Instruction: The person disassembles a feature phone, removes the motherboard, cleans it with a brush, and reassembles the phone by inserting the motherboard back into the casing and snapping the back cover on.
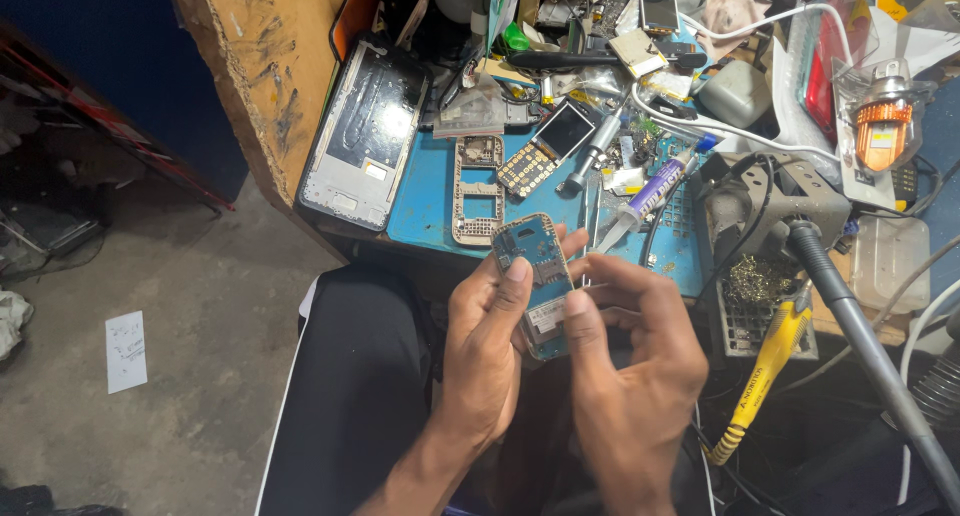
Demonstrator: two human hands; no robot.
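My left hand [485,351] grips a small blue phone circuit board [535,266], thumb laid along its left edge. My right hand [630,361] closes on the board's lower right side, thumb pressing near a pale label on it. The board is held upright over my lap, just in front of the blue work mat [430,191]. On the mat behind it lie a beige phone frame [477,191] and a keypad board with a small screen [545,146].
A large phone back housing [365,136] leans at the mat's left. A syringe of paste [650,191], a soldering stand with brass wool [760,276], a yellow-handled tool [765,371] and a grey hose [870,351] crowd the right. Cluttered parts fill the bench's back.
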